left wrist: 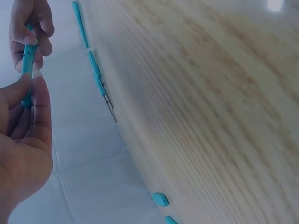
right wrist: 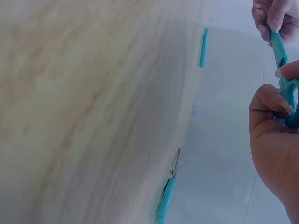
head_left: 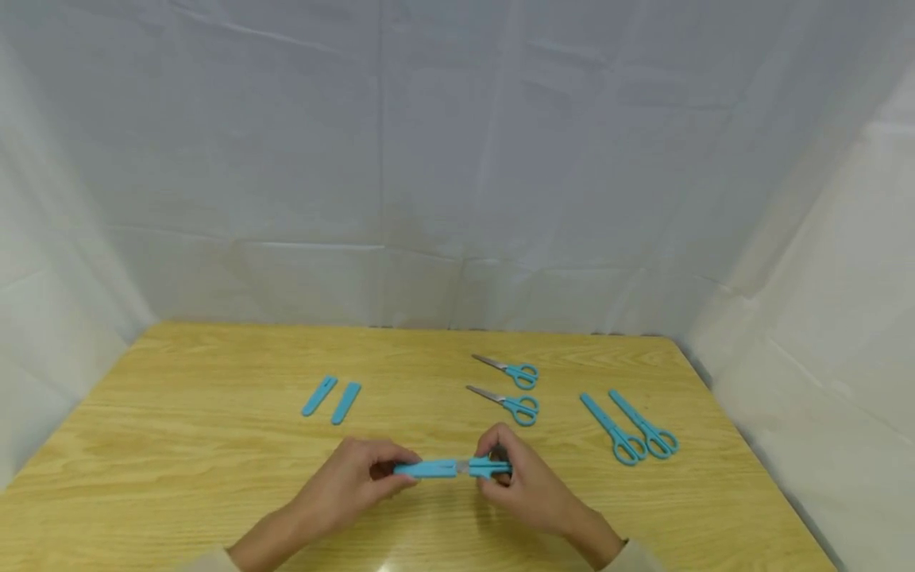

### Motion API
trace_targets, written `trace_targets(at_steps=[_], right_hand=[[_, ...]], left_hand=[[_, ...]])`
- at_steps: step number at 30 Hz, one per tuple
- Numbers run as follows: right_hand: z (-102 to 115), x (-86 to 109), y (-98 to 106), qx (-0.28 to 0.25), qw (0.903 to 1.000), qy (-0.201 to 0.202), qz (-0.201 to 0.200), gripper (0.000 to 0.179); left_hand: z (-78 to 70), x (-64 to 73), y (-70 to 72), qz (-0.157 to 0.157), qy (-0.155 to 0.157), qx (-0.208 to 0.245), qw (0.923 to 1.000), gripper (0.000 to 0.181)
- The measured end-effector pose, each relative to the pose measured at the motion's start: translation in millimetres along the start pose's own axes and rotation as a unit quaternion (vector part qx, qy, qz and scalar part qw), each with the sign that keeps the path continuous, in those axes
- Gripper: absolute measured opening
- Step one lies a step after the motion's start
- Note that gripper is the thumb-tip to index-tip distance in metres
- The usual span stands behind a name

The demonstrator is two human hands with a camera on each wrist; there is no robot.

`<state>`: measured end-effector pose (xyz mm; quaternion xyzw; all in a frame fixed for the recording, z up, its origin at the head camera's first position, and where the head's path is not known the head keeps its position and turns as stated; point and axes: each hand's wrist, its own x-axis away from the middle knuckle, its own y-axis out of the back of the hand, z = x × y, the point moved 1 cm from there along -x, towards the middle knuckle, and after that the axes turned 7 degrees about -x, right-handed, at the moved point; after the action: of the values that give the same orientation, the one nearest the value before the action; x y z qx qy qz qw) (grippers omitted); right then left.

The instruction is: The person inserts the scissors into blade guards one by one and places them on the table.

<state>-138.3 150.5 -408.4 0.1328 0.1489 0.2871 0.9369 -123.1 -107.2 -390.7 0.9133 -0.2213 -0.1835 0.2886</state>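
Observation:
My left hand [head_left: 357, 479] pinches the closed end of a blue blade cover [head_left: 434, 469] between thumb and fingers. In my right hand [head_left: 525, 481] are the blue handles of a pair of scissors [head_left: 486, 467], gripped between thumb and fingers. The blades sit partly inside the cover, with a short stretch of metal showing between cover and handles in the head view. Both hands hold the pair level above the front of the table. The right wrist view shows the finger loop [right wrist: 290, 95] by the right thumb.
On the wooden table [head_left: 214, 477], two loose blue covers [head_left: 319, 396] [head_left: 346, 403] lie at the left. Two bare-bladed scissors [head_left: 520, 375] [head_left: 522, 409] lie behind the right hand. Farther right are two covered scissors [head_left: 615, 430] [head_left: 646, 425]. A pale sheet [head_left: 443, 159] hangs behind.

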Motion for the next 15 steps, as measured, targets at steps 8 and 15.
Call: trace_targets(at_steps=[8, 15], right_hand=[[0, 2.3, -8, -0.012, 0.9986, 0.052, -0.003, 0.028], [2, 4.5, -14, -0.028, 0.9991, 0.032, -0.002, 0.028]], left_hand=[[-3.0, 2.8, -4.8, -0.005, -0.033, 0.014, 0.9993, 0.019], [-2.5, 2.0, -11.9, -0.032, -0.092, 0.002, 0.9953, 0.015]])
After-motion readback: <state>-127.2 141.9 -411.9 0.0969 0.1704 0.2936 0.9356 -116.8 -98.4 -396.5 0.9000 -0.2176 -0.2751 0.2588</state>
